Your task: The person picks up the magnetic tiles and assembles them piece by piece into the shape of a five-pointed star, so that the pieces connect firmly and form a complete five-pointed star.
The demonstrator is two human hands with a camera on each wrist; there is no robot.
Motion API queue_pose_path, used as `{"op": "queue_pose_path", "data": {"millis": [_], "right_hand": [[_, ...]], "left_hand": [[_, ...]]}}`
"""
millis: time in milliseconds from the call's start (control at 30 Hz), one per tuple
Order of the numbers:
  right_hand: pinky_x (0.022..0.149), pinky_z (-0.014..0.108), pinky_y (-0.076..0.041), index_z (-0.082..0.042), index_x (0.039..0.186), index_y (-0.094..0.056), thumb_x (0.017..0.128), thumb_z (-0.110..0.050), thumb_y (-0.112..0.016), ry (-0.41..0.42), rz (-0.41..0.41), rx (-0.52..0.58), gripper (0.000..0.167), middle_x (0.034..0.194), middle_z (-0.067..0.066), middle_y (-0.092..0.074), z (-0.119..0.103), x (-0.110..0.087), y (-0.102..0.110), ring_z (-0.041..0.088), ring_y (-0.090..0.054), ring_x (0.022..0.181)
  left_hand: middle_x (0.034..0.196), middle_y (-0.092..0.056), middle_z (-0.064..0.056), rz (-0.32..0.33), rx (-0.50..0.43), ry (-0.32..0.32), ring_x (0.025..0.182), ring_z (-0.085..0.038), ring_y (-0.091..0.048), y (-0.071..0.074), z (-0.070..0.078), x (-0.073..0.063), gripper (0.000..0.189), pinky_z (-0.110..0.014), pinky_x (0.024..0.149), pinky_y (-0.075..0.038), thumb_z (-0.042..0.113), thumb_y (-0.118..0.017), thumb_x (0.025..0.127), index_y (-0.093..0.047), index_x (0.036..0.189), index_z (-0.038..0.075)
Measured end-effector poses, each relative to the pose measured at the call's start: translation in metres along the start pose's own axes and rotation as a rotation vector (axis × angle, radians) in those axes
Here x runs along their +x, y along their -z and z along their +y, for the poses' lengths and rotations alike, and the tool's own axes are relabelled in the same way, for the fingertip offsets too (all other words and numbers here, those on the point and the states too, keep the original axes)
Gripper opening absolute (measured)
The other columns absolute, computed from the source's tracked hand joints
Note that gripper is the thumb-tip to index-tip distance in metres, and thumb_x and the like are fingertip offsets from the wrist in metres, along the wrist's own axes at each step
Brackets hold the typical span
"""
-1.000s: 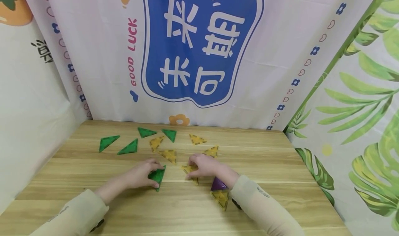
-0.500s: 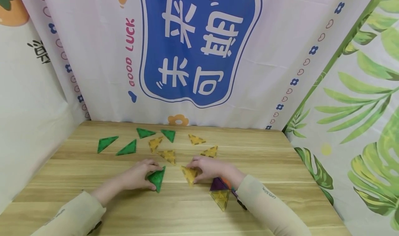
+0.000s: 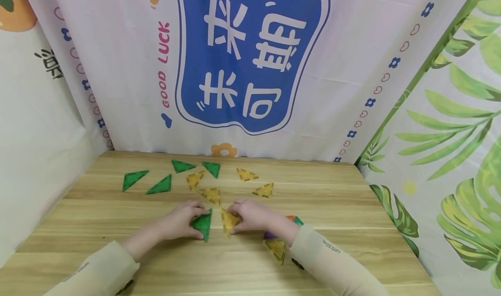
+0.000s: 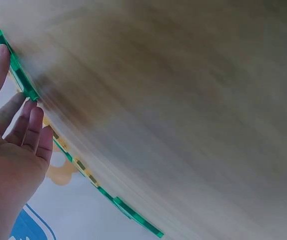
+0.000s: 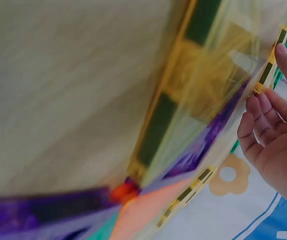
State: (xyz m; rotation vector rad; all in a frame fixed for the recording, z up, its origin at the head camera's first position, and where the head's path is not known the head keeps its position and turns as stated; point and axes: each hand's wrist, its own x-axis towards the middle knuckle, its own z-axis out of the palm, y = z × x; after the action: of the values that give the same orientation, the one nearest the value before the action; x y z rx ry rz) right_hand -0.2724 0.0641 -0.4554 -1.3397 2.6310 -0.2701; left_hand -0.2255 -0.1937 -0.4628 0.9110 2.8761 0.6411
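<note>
My left hand pinches a green triangular magnetic tile between thumb and fingers at the middle of the table. Across a narrow gap, my right hand pinches a yellow triangular magnetic tile the same way. Both tiles have their long edges toward each other and look apart. In the left wrist view the green tile appears edge-on at the thumb and fingertips. The right wrist view has the yellow tile edge-on at the thumb and fingertips, with green behind it.
Behind the hands lie several green triangles and several yellow triangles. A joined piece of yellow, purple, orange and green tiles stands by the right forearm, partly hidden under it. A printed curtain closes the table's back edge.
The two held tiles have come closer together: the yellow one slid left and the green one slightly right. The other loose tiles have stayed put.
</note>
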Motion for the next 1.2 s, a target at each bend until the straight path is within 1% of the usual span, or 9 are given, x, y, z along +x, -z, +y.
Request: {"op": "queue_pose_path", "data": {"millis": [133, 300, 467, 700, 767, 900, 1000, 1133, 1200], "right_hand": [[0.071, 0.013, -0.044, -0.009, 0.128, -0.056, 0.079, -0.046, -0.072, -0.008, 0.016, -0.003, 0.063, 0.099, -0.006, -0.054, -0.006, 0.004, -0.002, 0.002, -0.048, 0.081], [0.071, 0.014, -0.044, -0.009, 0.126, -0.058, 0.08, -0.047, -0.072, -0.009, 0.033, -0.023, 0.062, 0.1, -0.005, -0.056, -0.012, 0.008, -0.004, 0.002, -0.049, 0.082], [0.07, 0.014, -0.045, -0.009, 0.125, -0.058, 0.079, -0.048, -0.072, -0.049, 0.032, -0.018, 0.061, 0.1, -0.005, -0.056, -0.02, 0.01, -0.006, 0.002, -0.05, 0.081], [0.064, 0.015, -0.044, -0.011, 0.123, -0.059, 0.08, -0.046, -0.072, -0.09, 0.031, -0.005, 0.057, 0.094, -0.006, -0.055, -0.029, 0.012, -0.006, 0.001, -0.049, 0.076], [0.067, 0.015, -0.045, -0.011, 0.122, -0.059, 0.08, -0.045, -0.072, -0.08, 0.037, 0.002, 0.056, 0.096, -0.005, -0.056, -0.028, 0.012, -0.006, 0.001, -0.051, 0.079], [0.068, 0.013, -0.045, -0.009, 0.121, -0.06, 0.08, -0.043, -0.073, -0.017, 0.039, 0.015, 0.055, 0.096, -0.004, -0.057, -0.022, 0.01, -0.004, 0.002, -0.052, 0.08], [0.072, 0.012, -0.046, -0.009, 0.122, -0.06, 0.081, -0.042, -0.072, 0.016, 0.023, 0.042, 0.053, 0.101, -0.003, -0.059, -0.017, 0.006, -0.001, 0.003, -0.055, 0.085], [0.085, 0.017, -0.048, -0.012, 0.124, -0.057, 0.083, -0.042, -0.07, 0.01, 0.02, 0.066, 0.053, 0.114, 0.0, -0.06, -0.006, 0.0, 0.003, 0.009, -0.06, 0.101], [0.087, 0.019, -0.048, -0.013, 0.125, -0.057, 0.083, -0.04, -0.071, -0.006, 0.03, 0.068, 0.052, 0.116, 0.0, -0.06, 0.001, -0.003, 0.004, 0.01, -0.059, 0.103]], "left_hand": [[0.122, -0.056, -0.015, 0.009, -0.003, 0.005, 0.113, -0.034, -0.052, -0.002, 0.003, 0.002, 0.068, -0.054, 0.095, -0.043, 0.04, -0.082, 0.069, -0.062, 0.122, 0.004], [0.118, -0.057, -0.012, 0.025, -0.003, -0.006, 0.109, -0.03, -0.054, -0.006, 0.004, 0.003, 0.067, -0.05, 0.093, -0.046, 0.038, -0.083, 0.068, -0.062, 0.121, 0.003], [0.114, -0.058, -0.01, 0.04, 0.004, -0.014, 0.106, -0.026, -0.055, -0.007, 0.004, 0.004, 0.065, -0.047, 0.091, -0.047, 0.037, -0.084, 0.067, -0.064, 0.119, 0.002], [0.114, -0.059, -0.009, 0.039, 0.004, -0.02, 0.104, -0.025, -0.055, -0.008, 0.003, 0.004, 0.064, -0.046, 0.09, -0.048, 0.037, -0.084, 0.067, -0.064, 0.119, 0.003], [0.114, -0.059, -0.009, 0.039, 0.007, -0.028, 0.105, -0.025, -0.055, -0.008, 0.002, 0.004, 0.064, -0.046, 0.09, -0.048, 0.037, -0.084, 0.068, -0.064, 0.119, 0.004], [0.114, -0.059, -0.007, 0.03, 0.013, -0.046, 0.105, -0.024, -0.055, -0.006, 0.005, 0.004, 0.064, -0.045, 0.09, -0.048, 0.037, -0.083, 0.068, -0.064, 0.119, 0.004], [0.114, -0.059, -0.006, 0.017, 0.015, -0.056, 0.105, -0.022, -0.054, -0.005, 0.007, 0.005, 0.064, -0.044, 0.089, -0.048, 0.038, -0.083, 0.068, -0.064, 0.119, 0.004], [0.117, -0.059, -0.009, 0.008, -0.01, -0.04, 0.109, -0.027, -0.053, -0.003, 0.007, 0.007, 0.064, -0.05, 0.093, -0.046, 0.044, -0.079, 0.07, -0.063, 0.119, 0.005], [0.12, -0.059, -0.01, 0.017, -0.031, -0.026, 0.112, -0.03, -0.052, -0.001, 0.005, 0.009, 0.062, -0.053, 0.095, -0.044, 0.046, -0.076, 0.073, -0.063, 0.119, 0.006]]}}
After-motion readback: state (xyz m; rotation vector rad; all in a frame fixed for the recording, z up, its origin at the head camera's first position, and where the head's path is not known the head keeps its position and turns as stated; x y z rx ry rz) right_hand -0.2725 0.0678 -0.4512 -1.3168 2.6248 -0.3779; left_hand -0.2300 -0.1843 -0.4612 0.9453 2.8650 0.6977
